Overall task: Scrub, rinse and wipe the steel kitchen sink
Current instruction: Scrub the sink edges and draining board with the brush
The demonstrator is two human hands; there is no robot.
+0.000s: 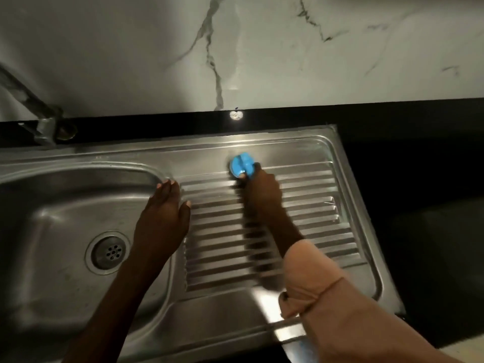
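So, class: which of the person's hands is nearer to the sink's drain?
Left. The left hand rests on the ridge between basin and drainboard, just up and right of the drain. The right hand grips the blue scrubber at the drainboard's far edge, farther off.

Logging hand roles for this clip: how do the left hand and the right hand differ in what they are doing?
The left hand lies with straight fingers on the ridge between the basin and the draining board, holding nothing; the right hand grips a blue scrubber. The left hand looks sharp, the right hand blurred. The left forearm is bare; the right arm has a pink sleeve. Both are over the steel sink.
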